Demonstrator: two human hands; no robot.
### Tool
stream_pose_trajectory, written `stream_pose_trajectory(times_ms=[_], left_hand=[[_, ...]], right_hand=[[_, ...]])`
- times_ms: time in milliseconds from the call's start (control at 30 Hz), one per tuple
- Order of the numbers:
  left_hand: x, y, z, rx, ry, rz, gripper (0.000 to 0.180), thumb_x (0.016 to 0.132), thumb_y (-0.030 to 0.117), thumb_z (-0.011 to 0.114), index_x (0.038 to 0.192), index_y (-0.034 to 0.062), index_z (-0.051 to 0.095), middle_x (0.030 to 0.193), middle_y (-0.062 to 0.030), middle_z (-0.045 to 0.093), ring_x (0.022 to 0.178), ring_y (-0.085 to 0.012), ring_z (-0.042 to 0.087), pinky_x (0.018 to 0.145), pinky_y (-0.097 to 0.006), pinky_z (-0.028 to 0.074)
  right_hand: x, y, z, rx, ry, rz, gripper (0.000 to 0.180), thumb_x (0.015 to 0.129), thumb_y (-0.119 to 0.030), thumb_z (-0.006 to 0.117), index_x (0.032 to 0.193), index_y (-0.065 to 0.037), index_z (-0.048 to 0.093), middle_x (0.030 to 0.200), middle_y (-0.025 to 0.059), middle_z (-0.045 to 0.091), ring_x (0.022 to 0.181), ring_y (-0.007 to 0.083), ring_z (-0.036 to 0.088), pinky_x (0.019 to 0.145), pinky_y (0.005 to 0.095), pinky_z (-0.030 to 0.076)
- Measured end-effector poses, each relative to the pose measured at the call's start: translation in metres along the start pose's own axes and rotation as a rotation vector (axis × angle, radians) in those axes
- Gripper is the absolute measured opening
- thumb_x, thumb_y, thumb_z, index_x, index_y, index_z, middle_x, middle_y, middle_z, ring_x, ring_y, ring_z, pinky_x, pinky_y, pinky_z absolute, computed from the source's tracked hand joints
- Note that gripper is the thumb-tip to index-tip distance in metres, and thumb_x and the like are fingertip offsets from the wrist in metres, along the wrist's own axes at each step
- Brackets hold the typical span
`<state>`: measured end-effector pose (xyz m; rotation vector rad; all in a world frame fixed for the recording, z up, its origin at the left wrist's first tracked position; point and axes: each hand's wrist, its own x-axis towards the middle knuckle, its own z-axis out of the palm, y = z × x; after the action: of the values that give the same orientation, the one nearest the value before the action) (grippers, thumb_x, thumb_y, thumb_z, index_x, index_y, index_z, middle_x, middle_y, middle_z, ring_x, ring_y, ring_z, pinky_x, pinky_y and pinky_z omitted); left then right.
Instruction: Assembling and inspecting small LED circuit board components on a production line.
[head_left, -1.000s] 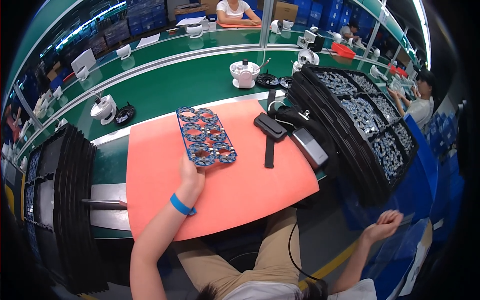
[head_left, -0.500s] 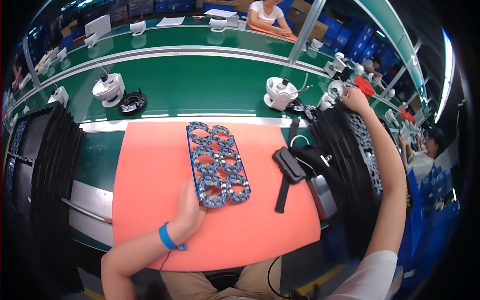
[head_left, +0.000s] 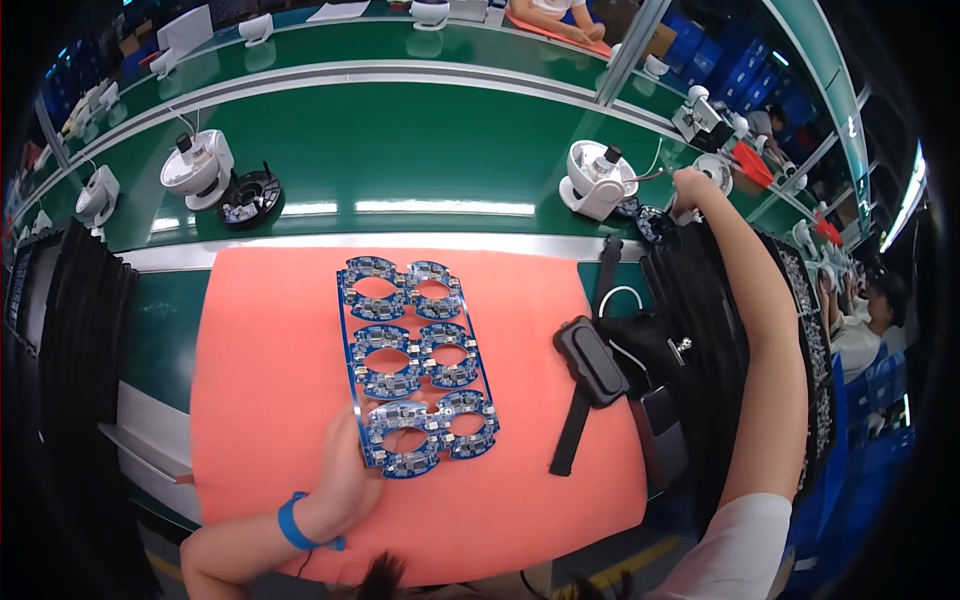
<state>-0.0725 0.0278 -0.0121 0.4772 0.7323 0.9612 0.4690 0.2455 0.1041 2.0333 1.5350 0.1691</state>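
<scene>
My left hand (head_left: 350,455) holds a blue circuit board panel (head_left: 402,360) by its near left end, over the orange mat. The panel carries several ring-shaped boards in two columns, and part of my fingers is hidden under it. At the far right my right hand (head_left: 692,192) is stretched out with its fingers curled down. It is beside a white camera housing (head_left: 602,180) and close above a black round part (head_left: 655,224). Whatever its fingertips hold is too small to make out. A white round part (head_left: 714,172) lies just behind that hand.
Black trays (head_left: 700,310) are stacked at right, and another black stack (head_left: 75,350) stands at left. On the orange mat (head_left: 260,400) lies a dark strapped device (head_left: 592,362). Another white camera housing (head_left: 198,168) and black ring part (head_left: 250,198) sit on the green belt.
The view has shifted. My right hand has moved from the right of the white round part to its left, closer to the camera housing. The panel stays in my left hand, now nearer me.
</scene>
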Motion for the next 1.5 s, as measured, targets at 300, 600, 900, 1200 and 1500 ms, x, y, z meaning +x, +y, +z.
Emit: stream_pose_trajectory(times_ms=[300,600,900,1200,1500], left_hand=[[-0.005,0.008,0.003,0.054,0.01,-0.016,0.04,0.098,0.026,0.03,0.118,-0.0038,0.047,0.114,-0.0163,0.058,0.103,-0.0222,0.059,0.086,-0.034,0.051],[-0.007,0.009,0.005,0.045,0.041,-0.018,0.037,0.097,0.022,0.029,0.118,-0.0025,0.048,0.115,-0.0161,0.058,0.103,-0.0219,0.059,0.086,-0.034,0.051],[-0.006,0.013,0.011,0.035,0.007,-0.001,0.037,0.097,0.021,0.028,0.119,-0.0025,0.047,0.112,-0.0158,0.058,0.103,-0.0219,0.058,0.089,-0.035,0.049],[-0.004,0.008,0.003,0.026,-0.031,-0.009,0.035,0.097,0.02,0.03,0.118,-0.0019,0.048,0.111,-0.0147,0.059,0.102,-0.0213,0.059,0.091,-0.034,0.047],[-0.005,0.01,0.006,0.046,-0.032,0.042,0.034,0.097,0.019,0.029,0.117,0.0,0.05,0.112,-0.012,0.059,0.103,-0.0198,0.058,0.092,-0.034,0.045]], right_hand=[[0.021,-0.002,0.018,0.199,0.365,0.084,0.04,0.053,-0.02,0.082,0.083,0.0,0.065,0.094,0.0206,0.064,0.089,0.0349,0.063,0.077,0.0398,0.053],[0.007,0.035,0.008,0.297,0.376,-0.011,0.032,0.056,-0.029,0.076,0.073,-0.003,0.066,0.076,0.0143,0.066,0.075,0.0278,0.064,0.068,0.0357,0.051],[-0.046,0.054,-0.014,0.34,0.078,0.044,0.047,0.073,-0.041,0.057,0.084,0.003,0.067,0.084,0.0207,0.066,0.078,0.0292,0.063,0.068,0.0364,0.047],[-0.066,0.061,0.004,0.483,0.126,-0.098,0.03,0.079,-0.028,0.053,0.079,-0.003,0.068,0.079,0.0104,0.065,0.077,0.0202,0.061,0.072,0.0312,0.046],[-0.092,0.034,0.029,0.704,0.449,-0.005,0.037,0.082,-0.032,0.046,0.076,-0.002,0.067,0.073,0.0175,0.064,0.073,0.0309,0.062,0.071,0.0377,0.047]])
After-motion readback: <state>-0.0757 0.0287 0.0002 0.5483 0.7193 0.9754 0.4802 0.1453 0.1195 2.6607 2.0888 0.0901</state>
